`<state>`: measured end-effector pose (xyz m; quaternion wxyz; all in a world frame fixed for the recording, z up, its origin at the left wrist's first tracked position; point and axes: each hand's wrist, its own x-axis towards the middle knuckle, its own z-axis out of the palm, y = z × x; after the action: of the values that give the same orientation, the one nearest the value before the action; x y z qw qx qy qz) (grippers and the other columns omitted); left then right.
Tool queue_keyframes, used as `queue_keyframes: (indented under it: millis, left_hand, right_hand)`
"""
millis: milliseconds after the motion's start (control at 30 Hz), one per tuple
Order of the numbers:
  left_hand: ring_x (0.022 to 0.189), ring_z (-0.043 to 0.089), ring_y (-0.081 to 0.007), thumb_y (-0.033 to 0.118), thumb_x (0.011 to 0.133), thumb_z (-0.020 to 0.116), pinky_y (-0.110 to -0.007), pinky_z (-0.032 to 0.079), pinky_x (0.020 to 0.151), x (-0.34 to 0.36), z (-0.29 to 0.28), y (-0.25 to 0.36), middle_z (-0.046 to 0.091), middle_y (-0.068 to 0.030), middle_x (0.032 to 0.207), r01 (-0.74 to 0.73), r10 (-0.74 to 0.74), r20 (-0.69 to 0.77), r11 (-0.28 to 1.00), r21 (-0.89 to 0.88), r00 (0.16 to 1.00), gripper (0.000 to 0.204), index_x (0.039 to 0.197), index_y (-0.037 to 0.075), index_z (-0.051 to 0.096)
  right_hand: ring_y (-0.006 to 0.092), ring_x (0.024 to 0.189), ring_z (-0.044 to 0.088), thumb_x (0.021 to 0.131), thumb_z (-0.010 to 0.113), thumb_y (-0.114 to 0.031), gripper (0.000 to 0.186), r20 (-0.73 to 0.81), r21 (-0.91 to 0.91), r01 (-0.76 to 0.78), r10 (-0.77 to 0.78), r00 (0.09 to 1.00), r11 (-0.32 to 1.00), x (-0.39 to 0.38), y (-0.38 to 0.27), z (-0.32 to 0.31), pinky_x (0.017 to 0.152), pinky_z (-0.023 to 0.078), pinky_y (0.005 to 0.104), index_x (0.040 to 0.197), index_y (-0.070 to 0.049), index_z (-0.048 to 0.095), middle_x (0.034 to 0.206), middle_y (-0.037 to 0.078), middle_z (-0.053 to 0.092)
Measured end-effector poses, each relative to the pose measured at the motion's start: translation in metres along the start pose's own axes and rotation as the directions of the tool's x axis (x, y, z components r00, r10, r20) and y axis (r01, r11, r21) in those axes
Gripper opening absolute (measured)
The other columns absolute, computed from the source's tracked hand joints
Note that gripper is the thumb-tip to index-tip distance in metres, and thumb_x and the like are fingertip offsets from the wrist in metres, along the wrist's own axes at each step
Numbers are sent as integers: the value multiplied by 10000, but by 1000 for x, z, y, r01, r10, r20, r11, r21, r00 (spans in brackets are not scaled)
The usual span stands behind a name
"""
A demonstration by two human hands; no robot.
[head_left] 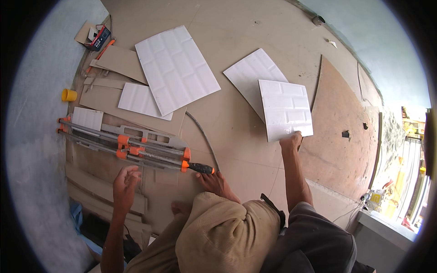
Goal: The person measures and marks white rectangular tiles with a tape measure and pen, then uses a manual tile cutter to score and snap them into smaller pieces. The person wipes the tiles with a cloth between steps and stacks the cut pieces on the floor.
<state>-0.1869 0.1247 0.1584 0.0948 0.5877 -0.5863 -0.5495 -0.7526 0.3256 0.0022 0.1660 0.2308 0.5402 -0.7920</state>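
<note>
My right hand point(293, 139) grips the lower edge of a white brick-patterned tile point(285, 104), held over another white tile point(248, 73) at the right of centre. My left hand point(125, 186) holds nothing, fingers loosely bent and apart, just below an orange-and-grey tile cutter point(123, 141) with a black handle point(200, 167). A small white tile piece point(88, 118) sits at the cutter's left end. Behind the cutter, a large white tile point(175, 66) and a smaller one point(139, 98) lie on beige boards point(104, 102).
A yellow cup point(69, 95) and an open box point(93, 36) stand along the left wall point(34, 136). A grey hose point(205, 132) crosses the tiled floor point(230, 118). A large stained board point(337, 136) lies at the right, with a grey block point(382, 234) and cables beside it.
</note>
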Motion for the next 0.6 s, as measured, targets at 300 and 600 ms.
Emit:
queue_keyframes:
  millis: [300, 600]
  left_hand:
    - [990, 703, -179, 304, 1076, 574, -323, 551, 912, -9, -2, -8, 739, -151, 1098, 9, -12, 39, 998, 67, 999, 420, 1284, -53, 647]
    - [981, 697, -179, 338, 1075, 582, -319, 549, 887, -10, -2, -17, 736, -149, 1090, 69, -75, 55, 993, 94, 996, 452, 1279, -60, 648]
  right_hand:
    - [316, 1345, 566, 1133, 382, -315, 473, -80, 96, 1, 7, 997, 995, 23, -11, 40, 1125, 509, 502, 1531, -69, 450, 1502, 123, 533]
    - [213, 1161, 596, 1134, 439, -283, 386, -41, 200, -34, 43, 998, 979, 24, 1, 65, 929, 530, 359, 1438, -63, 528, 1319, 66, 598]
